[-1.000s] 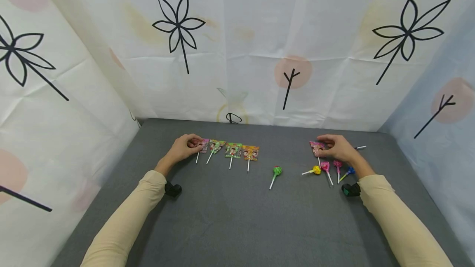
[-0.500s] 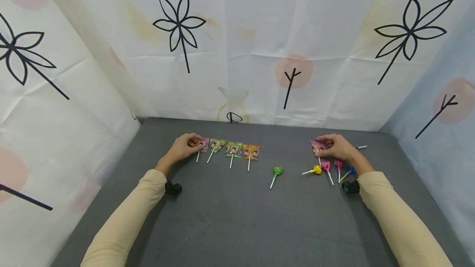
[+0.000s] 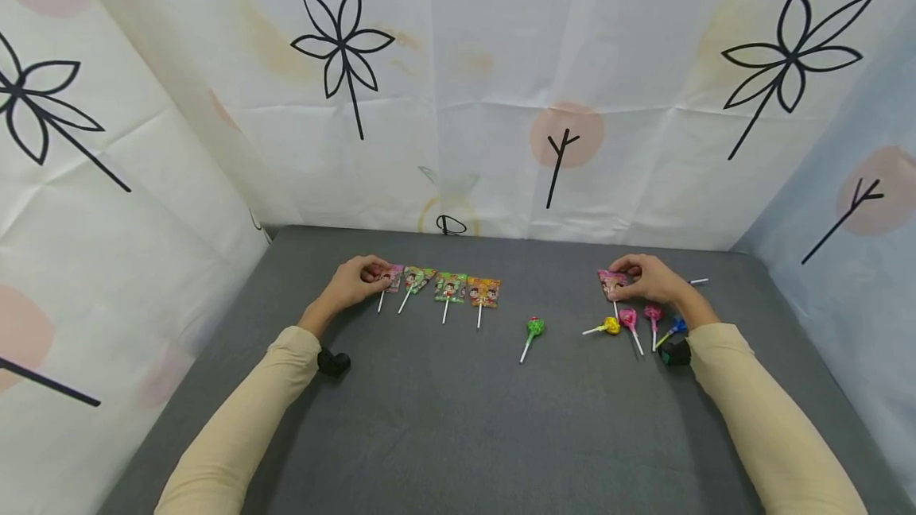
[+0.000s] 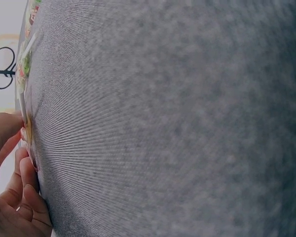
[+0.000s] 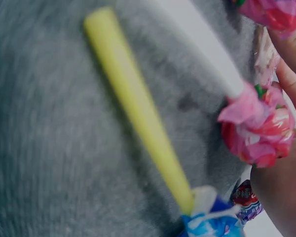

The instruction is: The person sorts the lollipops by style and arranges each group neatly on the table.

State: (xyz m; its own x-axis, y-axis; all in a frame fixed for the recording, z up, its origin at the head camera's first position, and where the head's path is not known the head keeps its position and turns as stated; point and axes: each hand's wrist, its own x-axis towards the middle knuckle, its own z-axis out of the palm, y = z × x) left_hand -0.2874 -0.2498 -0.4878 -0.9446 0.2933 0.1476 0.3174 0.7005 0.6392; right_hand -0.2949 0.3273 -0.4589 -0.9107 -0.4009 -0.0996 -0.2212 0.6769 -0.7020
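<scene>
The left hand (image 3: 358,280) has its grip closed on a purple flat lollipop (image 3: 394,277), pinching the wrapper at the left end of the row on the grey bench (image 3: 458,427). The right hand (image 3: 647,278) likewise pinches a pink flat lollipop (image 3: 611,284) by the right edge of its wrapper, well apart from that row. Beside the purple one lies a yellow-green flat lollipop (image 3: 417,280), tilted and very near, then a green flat lollipop (image 3: 450,288) and an orange flat lollipop (image 3: 483,293). If the left fingers slide toward the row, I think the purple wrapper could push the tilted one and make the line less even. The right side seems to me more risky: a yellow round lollipop (image 3: 611,327) and a pink round lollipop (image 3: 628,318) lie just below the pinched wrapper, and a dark pink round lollipop (image 3: 652,313) and a blue round lollipop (image 3: 679,326) lie close by the wrist. A low movement of this hand or its wrist camera (image 3: 675,354) could make these balls roll. Also, because only the wrapper edge is pinched, the lollipop could turn or slip when lifted.
</scene>
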